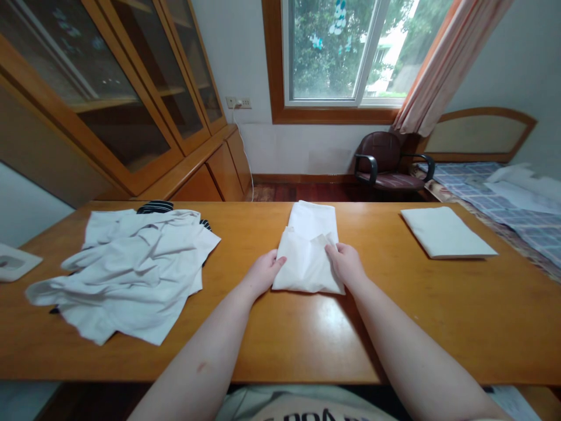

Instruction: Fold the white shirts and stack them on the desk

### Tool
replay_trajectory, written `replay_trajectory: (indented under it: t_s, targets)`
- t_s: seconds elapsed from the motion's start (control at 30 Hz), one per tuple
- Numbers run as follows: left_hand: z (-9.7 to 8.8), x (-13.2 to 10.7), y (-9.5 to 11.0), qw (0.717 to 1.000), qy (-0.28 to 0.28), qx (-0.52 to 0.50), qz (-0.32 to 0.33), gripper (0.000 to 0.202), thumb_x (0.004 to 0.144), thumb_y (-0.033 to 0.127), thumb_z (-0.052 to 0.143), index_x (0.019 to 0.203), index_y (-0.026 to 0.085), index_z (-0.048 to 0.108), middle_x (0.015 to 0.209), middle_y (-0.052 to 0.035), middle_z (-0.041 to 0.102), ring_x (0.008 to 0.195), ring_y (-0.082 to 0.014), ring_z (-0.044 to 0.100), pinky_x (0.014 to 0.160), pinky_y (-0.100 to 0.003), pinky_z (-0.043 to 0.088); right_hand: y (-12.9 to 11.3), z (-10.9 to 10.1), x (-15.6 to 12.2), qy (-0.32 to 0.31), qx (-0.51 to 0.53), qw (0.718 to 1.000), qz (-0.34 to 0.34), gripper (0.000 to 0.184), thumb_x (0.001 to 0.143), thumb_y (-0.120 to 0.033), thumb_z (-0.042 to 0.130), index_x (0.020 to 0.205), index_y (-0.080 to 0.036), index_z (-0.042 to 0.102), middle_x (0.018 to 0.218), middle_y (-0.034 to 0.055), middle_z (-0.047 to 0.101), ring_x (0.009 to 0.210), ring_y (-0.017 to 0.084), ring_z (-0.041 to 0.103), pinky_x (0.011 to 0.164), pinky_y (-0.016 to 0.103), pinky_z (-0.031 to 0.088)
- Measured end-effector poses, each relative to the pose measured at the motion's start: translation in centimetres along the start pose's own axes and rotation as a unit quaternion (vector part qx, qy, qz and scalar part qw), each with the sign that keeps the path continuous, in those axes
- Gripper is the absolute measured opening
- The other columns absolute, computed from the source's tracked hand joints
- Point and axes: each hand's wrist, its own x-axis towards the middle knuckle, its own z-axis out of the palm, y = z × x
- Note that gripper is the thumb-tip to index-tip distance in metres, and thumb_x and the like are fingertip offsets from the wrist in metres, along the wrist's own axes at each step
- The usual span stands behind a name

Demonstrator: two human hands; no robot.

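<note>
Worktop (372,234): 1. Hand grips on cloth: 2, namely left-hand grip (265,272) and right-hand grip (347,266). Folded white garments: 2, namely centre garment (307,266) and right-side garment (447,233). Garment heap (140,263): 1; pieces overlap, number within not determinable. Glazed cabinet doors (169,73): 3 in view. Window (326,64): 1. Curtain (451,67): 1. Armchair (383,155): 1. Bed (468,181): 1. White cable (246,153): 1.

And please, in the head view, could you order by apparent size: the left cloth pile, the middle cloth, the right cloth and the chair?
1. Left cloth pile
2. Middle cloth
3. Right cloth and chair, unranked: they look alike in size.
</note>
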Motion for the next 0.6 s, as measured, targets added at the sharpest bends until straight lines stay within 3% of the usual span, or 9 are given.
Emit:
replay_trajectory:
  t_s: [0.2,0.3,0.43,0.6]
  targets:
    - [0.7,0.6,0.2,0.985,0.05,0.154,-0.062,0.023,0.087,0.037,0.044,0.094,0.019,0.056,0.097,-0.0118,0.067,0.091,-0.0246,0.062,0.072,-0.031,0.044,0.6,0.0,0.9,0.021,-0.025,0.999,-0.017,0.025,0.075,-0.026,0.036,0.063,-0.017,0.056,0.062,0.0033,0.057,0.065,0.017,0.052,0.056,0.025,0.033]
    - [0.8,0.6,0.4,0.984,0.056,0.154,-0.066,0.023,0.088,0.037,0.044,0.097,0.019,0.056,0.097,-0.0109,0.068,0.089,-0.024,0.063,0.071,-0.03,0.044,0.7,-0.1,1.4,0.026,-0.018,0.999,-0.001,0.029,0.078,-0.034,0.04,0.068,-0.016,0.06,0.068,0.0052,0.062,0.07,0.018,0.055,0.06,0.025,0.035]
    - [0.7,0.1,0.7,0.993,0.027,0.106,-0.043,0.024,0.086,0.036,0.048,0.103,0.021,0.057,0.102,-0.0085,0.068,0.092,-0.0226,0.063,0.073,-0.029,0.045,0.7,-0.2,1.6,0.009,-0.042,0.999,0.015,0.04,0.077,-0.052,0.048,0.068,-0.016,0.062,0.064,0.004,0.061,0.062,0.017,0.054,0.055,0.025,0.032]
    - [1.0,0.1,0.7,0.988,0.039,0.114,-0.098,0.022,0.085,0.036,0.049,0.096,0.019,0.057,0.089,-0.0088,0.069,0.08,-0.0218,0.064,0.066,-0.029,0.044,0.8,-0.3,1.7,0.003,-0.097,0.995,0.003,0.035,0.083,-0.042,0.046,0.065,-0.016,0.063,0.064,0.004,0.062,0.062,0.016,0.054,0.055,0.025,0.031]
